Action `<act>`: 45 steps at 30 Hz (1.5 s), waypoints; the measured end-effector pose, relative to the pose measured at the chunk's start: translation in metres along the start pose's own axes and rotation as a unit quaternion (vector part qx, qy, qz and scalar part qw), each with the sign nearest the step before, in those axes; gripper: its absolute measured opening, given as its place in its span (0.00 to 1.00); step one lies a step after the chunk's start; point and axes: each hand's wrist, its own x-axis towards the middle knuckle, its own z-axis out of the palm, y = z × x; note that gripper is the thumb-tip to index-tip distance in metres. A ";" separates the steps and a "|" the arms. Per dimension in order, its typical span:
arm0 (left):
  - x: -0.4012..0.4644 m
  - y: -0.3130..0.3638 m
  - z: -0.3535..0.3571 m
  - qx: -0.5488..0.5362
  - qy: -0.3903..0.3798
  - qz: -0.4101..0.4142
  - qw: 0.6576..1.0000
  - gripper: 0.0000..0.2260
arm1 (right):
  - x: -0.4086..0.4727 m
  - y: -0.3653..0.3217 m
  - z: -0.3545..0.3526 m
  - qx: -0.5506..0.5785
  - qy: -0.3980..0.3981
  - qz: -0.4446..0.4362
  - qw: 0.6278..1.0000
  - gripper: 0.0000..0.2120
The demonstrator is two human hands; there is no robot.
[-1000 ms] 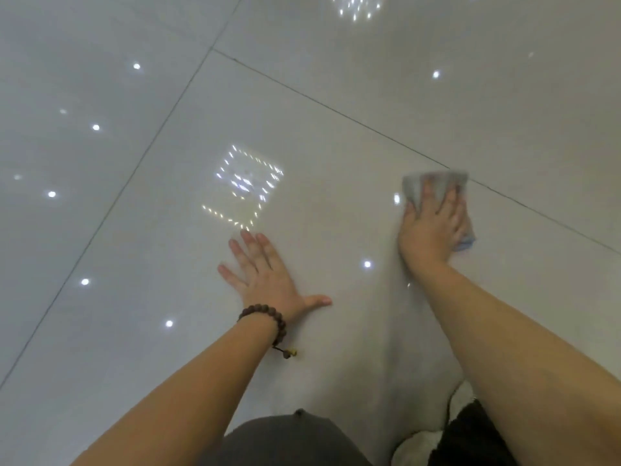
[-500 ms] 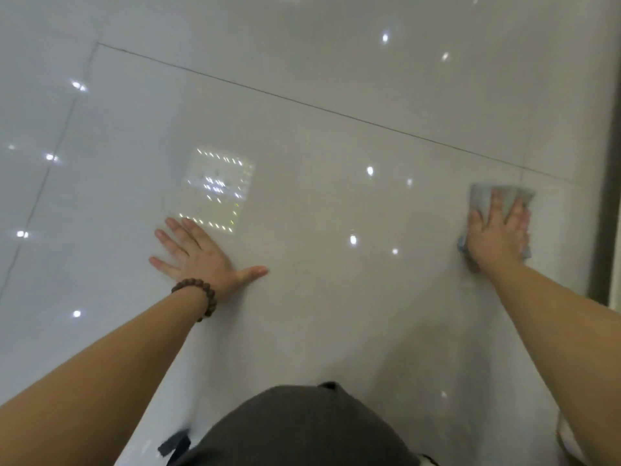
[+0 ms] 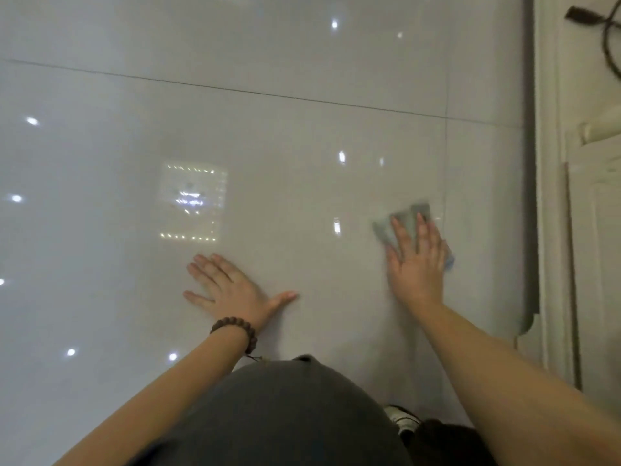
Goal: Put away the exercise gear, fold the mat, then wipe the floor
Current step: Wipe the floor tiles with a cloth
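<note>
The person is kneeling over the glossy tiled floor [image 3: 302, 146] and working on the last step of the task, the wiping; no exercise gear or mat is showing anywhere in view, so those steps are judged done. The right hand [image 3: 416, 264] is pressing a grey-blue cloth [image 3: 403, 220] flat against the tile, its fingers [image 3: 400, 233] lying straight and spread on top of the cloth, not curled round it. The cloth is sitting near the pale baseboard [image 3: 546, 196] at the right edge. The left hand [image 3: 228, 287], a beaded bracelet [image 3: 237, 327] on its wrist, is resting palm-down on bare tile with straight, splayed fingers, propping the body. Next, the stroke is calling for steady downward pressure while sliding the cloth across unwiped tile
</note>
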 end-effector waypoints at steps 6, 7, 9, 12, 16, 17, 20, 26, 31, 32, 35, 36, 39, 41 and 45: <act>0.001 0.005 0.005 0.022 0.020 -0.018 0.999 0.72 | -0.037 -0.060 0.004 0.059 0.041 0.161 0.984 0.25; 0.001 0.005 0.006 0.023 0.023 -0.020 0.999 0.72 | -0.054 -0.070 0.005 0.046 0.003 0.046 0.998 0.26; 0.002 0.004 0.009 0.025 0.032 -0.016 0.999 0.72 | -0.066 -0.047 0.003 0.023 -0.025 -0.110 0.993 0.26; 0.001 0.001 0.012 0.028 0.044 -0.003 0.999 0.71 | -0.068 0.021 -0.001 0.012 0.002 0.041 0.999 0.24; 0.000 -0.001 0.017 0.032 0.066 0.004 0.997 0.70 | -0.061 0.066 -0.016 0.012 -0.040 0.195 0.980 0.28; -0.001 0.000 0.017 0.031 0.071 0.004 0.997 0.70 | -0.059 0.066 -0.018 0.012 -0.044 0.188 0.981 0.28; -0.001 0.000 0.018 0.025 0.082 0.003 0.996 0.70 | -0.056 0.059 -0.019 0.007 -0.028 0.191 0.981 0.26; -0.015 0.002 0.006 0.048 0.110 0.087 0.989 0.58 | -0.004 0.057 -0.037 0.048 -0.001 0.332 0.942 0.24; -0.063 0.024 -0.049 0.047 0.171 0.173 0.969 0.43 | 0.014 0.039 -0.107 0.095 -0.010 0.246 0.965 0.23; -0.076 0.030 -0.063 0.046 0.180 0.187 0.965 0.41 | 0.012 0.034 -0.126 0.104 -0.004 0.232 0.967 0.23; -0.124 0.046 -0.106 0.035 0.205 0.216 0.954 0.37 | 0.002 0.018 -0.190 0.125 0.003 0.196 0.973 0.23; -0.142 0.050 -0.122 0.028 0.214 0.218 0.952 0.36 | -0.003 0.014 -0.213 0.130 -0.003 0.189 0.973 0.23; -0.200 0.066 -0.178 0.005 0.229 0.213 0.950 0.36 | -0.013 -0.002 -0.291 0.148 -0.029 0.159 0.976 0.23; -0.240 0.075 -0.222 0.000 0.235 0.213 0.948 0.35 | -0.017 -0.016 -0.352 0.155 -0.034 0.126 0.979 0.23; -0.327 0.091 -0.319 -0.001 0.245 0.204 0.948 0.35 | -0.019 -0.045 -0.479 0.171 -0.018 0.060 0.983 0.23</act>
